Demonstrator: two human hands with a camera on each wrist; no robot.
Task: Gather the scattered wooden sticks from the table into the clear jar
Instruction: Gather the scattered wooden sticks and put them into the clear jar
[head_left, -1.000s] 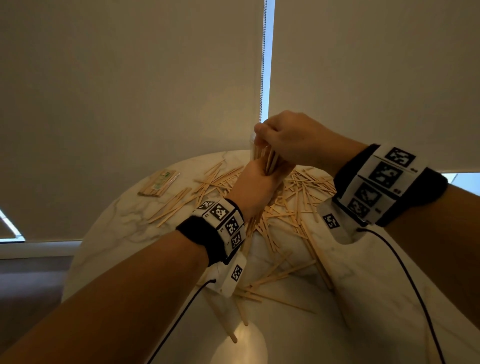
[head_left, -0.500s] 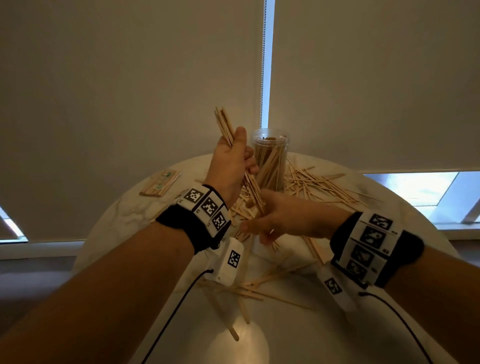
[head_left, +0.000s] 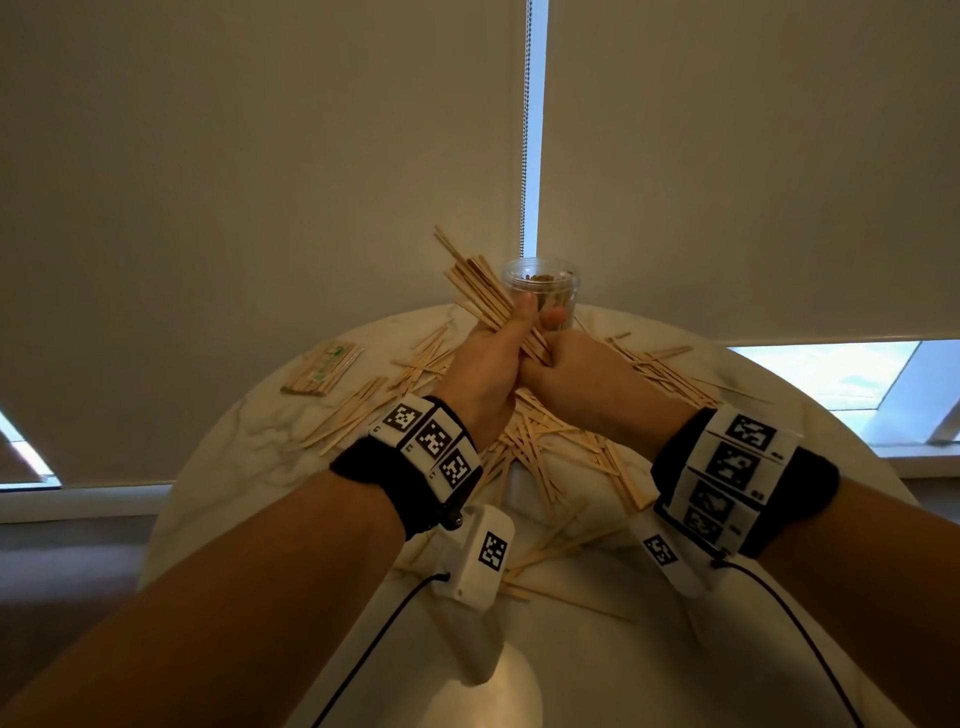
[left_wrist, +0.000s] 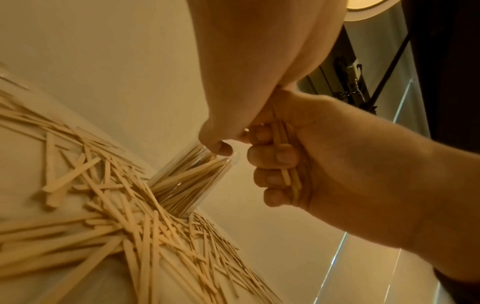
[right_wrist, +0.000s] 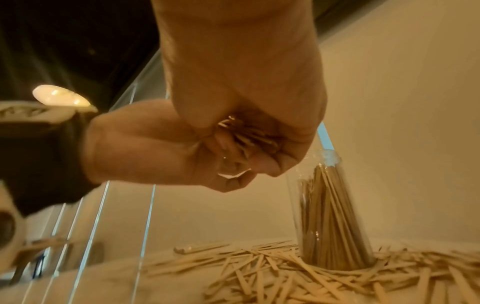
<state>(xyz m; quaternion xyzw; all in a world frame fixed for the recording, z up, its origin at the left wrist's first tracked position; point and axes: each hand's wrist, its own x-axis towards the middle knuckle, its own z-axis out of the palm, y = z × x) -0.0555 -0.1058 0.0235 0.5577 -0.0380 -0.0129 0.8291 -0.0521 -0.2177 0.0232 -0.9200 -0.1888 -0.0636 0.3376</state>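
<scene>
A clear jar (head_left: 551, 276) partly filled with upright wooden sticks stands at the far side of the round table (head_left: 249, 447); it also shows in the wrist views (left_wrist: 189, 185) (right_wrist: 332, 216). Just in front of it my left hand (head_left: 488, 364) and right hand (head_left: 576, 374) press together, and both grip one bundle of sticks (head_left: 475, 286) that fans up and to the left. The right hand's fingers (left_wrist: 270, 158) curl round the bundle's lower ends. Many loose sticks (head_left: 545, 447) lie scattered on the table under and around both hands.
A wrapped packet of sticks (head_left: 322, 369) lies at the table's far left. Pale roller blinds with a bead chain (head_left: 525, 130) hang right behind the table. Loose sticks ring the jar's base (right_wrist: 285, 273). The table's near part (head_left: 597, 665) holds a few stray sticks.
My right hand has come up from the pile and joined the left hand on the bundle. The bundle is thicker, fans out leftward and sits lower, in front of the jar.
</scene>
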